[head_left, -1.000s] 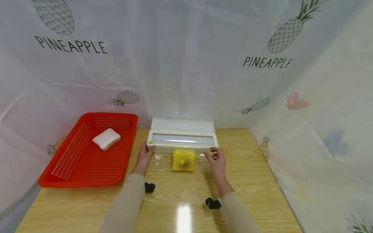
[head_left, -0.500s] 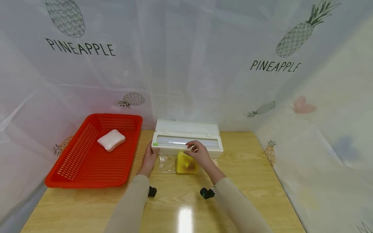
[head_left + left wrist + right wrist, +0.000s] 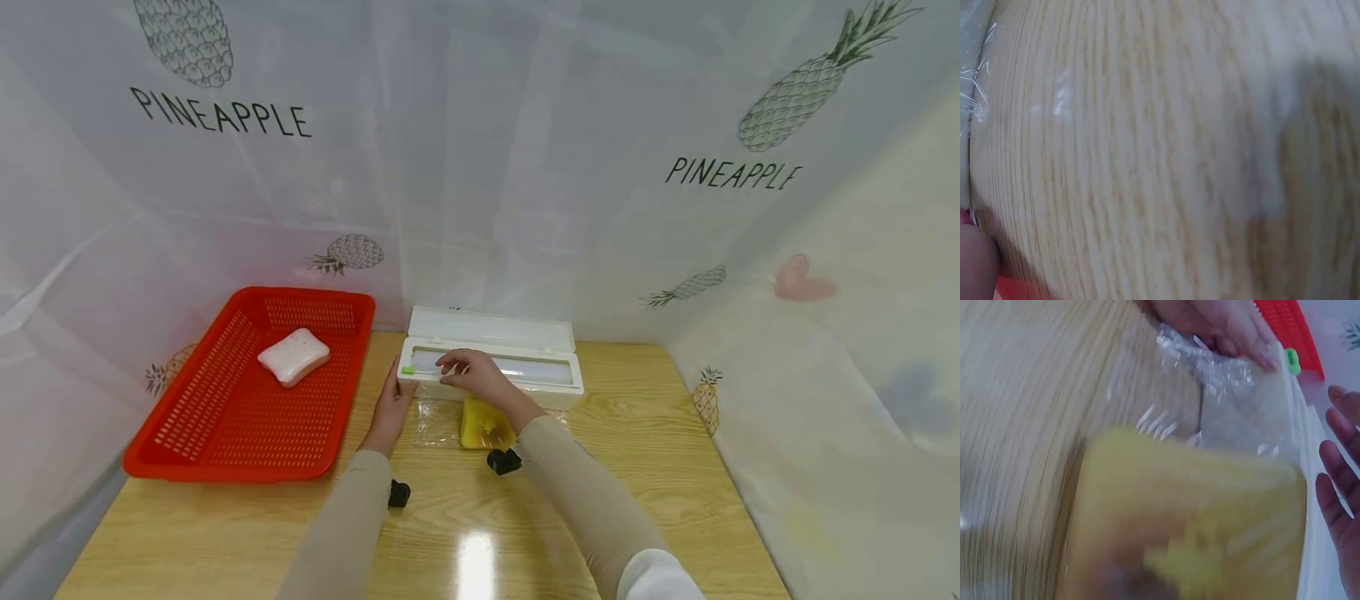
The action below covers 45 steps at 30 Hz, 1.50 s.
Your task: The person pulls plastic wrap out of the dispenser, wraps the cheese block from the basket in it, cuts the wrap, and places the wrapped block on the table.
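A white cling film dispenser (image 3: 540, 395) stands at the back of the table with its lid (image 3: 491, 329) raised. My left hand (image 3: 390, 408) grips its left end, thumb against the front near the green slide cutter (image 3: 407, 371). Clear film (image 3: 438, 423) comes out at the front and covers a yellow, square, cushion-shaped block (image 3: 480, 423) with a brown patch and a star-like mark. My right hand (image 3: 474, 374) hovers over the dispenser with loosely bent fingers and nothing in them. In the right wrist view its fingers (image 3: 1335, 464) are apart from the slide cutter (image 3: 1293, 361).
At the left stands a red plastic basket (image 3: 258, 437) with a white, speckled, cushion-shaped block (image 3: 294, 357) inside. A pineapple-print curtain (image 3: 487, 167) hangs behind the wooden table (image 3: 637, 483). Dark wrist cameras (image 3: 503, 461) sit under both forearms.
My right hand has moved left from the dispenser's right front corner, across the yellow block, to above its left half. The left hand keeps its place; the head view has shifted slightly.
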Tool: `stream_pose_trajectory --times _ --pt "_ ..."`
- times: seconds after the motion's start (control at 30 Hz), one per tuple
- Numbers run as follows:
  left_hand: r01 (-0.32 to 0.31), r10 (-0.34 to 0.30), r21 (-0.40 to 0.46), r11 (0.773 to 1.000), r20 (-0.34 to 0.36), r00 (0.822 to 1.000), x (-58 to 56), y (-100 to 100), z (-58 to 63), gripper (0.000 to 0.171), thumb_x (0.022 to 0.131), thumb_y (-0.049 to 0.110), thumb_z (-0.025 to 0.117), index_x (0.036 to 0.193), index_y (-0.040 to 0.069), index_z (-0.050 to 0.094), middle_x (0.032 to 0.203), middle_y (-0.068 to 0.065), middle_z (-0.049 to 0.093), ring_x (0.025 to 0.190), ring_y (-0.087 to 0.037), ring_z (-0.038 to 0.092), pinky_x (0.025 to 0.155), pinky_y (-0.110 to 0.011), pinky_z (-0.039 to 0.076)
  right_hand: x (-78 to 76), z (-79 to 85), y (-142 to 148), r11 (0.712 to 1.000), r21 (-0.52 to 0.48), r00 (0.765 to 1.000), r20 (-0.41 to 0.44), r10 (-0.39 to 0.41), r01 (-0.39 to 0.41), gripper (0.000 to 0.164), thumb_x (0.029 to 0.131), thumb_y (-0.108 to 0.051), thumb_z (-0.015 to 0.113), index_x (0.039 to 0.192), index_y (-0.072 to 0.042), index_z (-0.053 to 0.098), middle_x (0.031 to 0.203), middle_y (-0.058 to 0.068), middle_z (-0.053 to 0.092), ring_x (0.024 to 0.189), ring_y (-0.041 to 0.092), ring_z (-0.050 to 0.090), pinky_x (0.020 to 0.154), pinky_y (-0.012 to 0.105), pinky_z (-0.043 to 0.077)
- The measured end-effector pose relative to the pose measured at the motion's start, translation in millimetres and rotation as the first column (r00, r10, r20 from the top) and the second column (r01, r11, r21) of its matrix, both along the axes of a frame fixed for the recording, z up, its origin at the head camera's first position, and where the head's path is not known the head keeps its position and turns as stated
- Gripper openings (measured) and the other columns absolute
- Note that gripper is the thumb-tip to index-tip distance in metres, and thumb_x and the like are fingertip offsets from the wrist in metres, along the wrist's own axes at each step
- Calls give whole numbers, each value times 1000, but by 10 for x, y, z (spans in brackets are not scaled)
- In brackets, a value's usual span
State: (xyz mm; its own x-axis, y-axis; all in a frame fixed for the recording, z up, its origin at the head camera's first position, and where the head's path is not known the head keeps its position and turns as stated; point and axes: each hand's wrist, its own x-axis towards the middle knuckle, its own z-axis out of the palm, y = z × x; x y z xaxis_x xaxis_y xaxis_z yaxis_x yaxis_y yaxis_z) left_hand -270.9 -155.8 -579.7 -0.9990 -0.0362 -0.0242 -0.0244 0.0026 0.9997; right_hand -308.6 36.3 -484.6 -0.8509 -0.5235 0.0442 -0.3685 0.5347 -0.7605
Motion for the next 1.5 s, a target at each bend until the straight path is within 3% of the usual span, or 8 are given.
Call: stream_pose_trajectory --times 0.2,0.4,0.53,0.77,0.93,1.23,1.5 --pt "29 -30 39 999 14 999 118 42 282 68 102 22 50 158 22 11 160 -14 16 144 -33 19 112 -53 24 -115 -68 -219 999 28 999 -22 31 -30 22 94 -16 68 116 -14 70 107 -3 66 92 12 56 81 28 49" --pt "-7 7 -12 1000 21 1000 46 66 50 69 101 31 51 158 27 12 160 -11 19 142 -32 25 111 -53 27 -217 -151 -327 998 18 998 4 57 -57 21 94 -14 67 114 -14 71 111 -4 65 92 12 57 79 27 50" --pt "-3 3 -2 1000 32 999 29 82 -20 70 99 36 52 157 35 13 159 -9 21 141 -31 27 111 -53 27 -246 -195 -369 996 48 997 -12 70 -69 21 93 -14 68 114 -14 72 110 -3 66 89 10 57 76 25 49" --pt "-23 23 -24 999 11 1000 9 100 -50 69 98 38 53 155 41 15 158 -8 26 140 -30 29 111 -52 28 -267 -186 -398 993 64 995 -25 96 -94 23 94 -10 65 116 -13 72 97 -3 65 81 10 56 72 24 48" --pt "-34 36 -45 998 35 999 0 99 -45 69 98 36 53 155 42 15 157 -8 28 138 -31 32 109 -53 30 -282 -158 -395 985 94 989 -9 148 -146 27 97 -9 61 122 -13 69 100 -2 63 83 11 54 73 24 47" --pt "-34 35 -43 999 31 999 -18 72 -47 70 98 34 53 157 28 16 156 -10 29 135 -33 36 107 -52 33 -327 -154 -394 953 216 973 -43 225 -210 28 100 -12 57 126 -13 66 119 2 63 101 14 56 85 28 47" --pt "-57 58 -14 998 49 997 -56 31 -82 70 97 36 53 157 32 17 157 -6 27 138 -30 34 108 -50 34 -338 -189 -416 938 291 970 -97 224 -187 27 102 -19 54 126 -19 66 110 0 54 91 13 52 80 27 46"
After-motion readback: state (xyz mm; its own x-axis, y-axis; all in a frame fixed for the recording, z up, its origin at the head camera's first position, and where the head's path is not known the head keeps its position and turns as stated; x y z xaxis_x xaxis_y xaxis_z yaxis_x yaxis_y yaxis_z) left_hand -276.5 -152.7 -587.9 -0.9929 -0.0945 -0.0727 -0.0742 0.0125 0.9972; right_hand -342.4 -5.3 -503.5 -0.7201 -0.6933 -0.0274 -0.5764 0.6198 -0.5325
